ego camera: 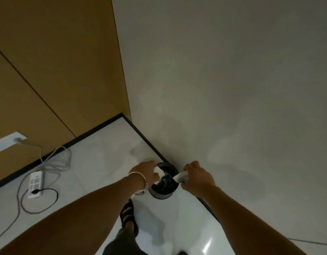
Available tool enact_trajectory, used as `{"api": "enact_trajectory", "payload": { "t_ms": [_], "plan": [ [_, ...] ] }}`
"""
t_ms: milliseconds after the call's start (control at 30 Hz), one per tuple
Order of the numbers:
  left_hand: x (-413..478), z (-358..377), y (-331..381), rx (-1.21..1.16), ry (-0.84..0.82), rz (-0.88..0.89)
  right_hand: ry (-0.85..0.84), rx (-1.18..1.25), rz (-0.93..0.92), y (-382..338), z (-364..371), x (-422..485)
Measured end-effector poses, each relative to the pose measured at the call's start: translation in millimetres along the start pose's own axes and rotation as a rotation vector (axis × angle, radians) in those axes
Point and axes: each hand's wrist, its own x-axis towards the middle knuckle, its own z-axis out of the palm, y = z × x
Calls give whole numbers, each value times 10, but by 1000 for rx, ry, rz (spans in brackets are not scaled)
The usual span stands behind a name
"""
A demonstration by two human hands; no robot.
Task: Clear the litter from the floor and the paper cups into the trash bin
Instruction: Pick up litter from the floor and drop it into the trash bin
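Note:
A dark round trash bin (pixel 162 194) stands on the white floor in the corner where two walls meet. My left hand (pixel 147 172) grips a white crumpled piece of litter (pixel 158 170) over the bin's left rim. My right hand (pixel 197 176) holds a white paper cup (pixel 180 177) tilted over the bin's right rim. Inside the bin there is dark lining with some pale litter, blurred.
A white power strip (pixel 35 184) with a black plug and looping cables lies on the floor at the left, below a wall socket (pixel 9 141). A brown panelled wall stands at the left, a grey wall at the right. My sandalled foot (pixel 128 214) is just before the bin.

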Motion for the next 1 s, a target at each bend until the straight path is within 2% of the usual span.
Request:
{"api": "enact_trajectory", "payload": {
  "t_ms": [133,300,600,800,900,1000],
  "plan": [
    [772,-3,-296,-10,-102,5,-52,82,126,-26,308,522],
    [1747,398,-647,14,-226,-15,-97,145,266,122,1024,1235],
    [3372,1909,-1085,62,-288,-46,-166,97,386,767,2758,2448],
    [3689,2498,-1441,-41,-340,-66,-198,254,367,1021,3470,2853],
    [3614,2502,-1457,-150,-359,-63,-171,295,352,942,3505,2808],
    [3534,2319,-1368,-120,-365,-63,-193,297,355,868,3344,2684]
  ]
}}
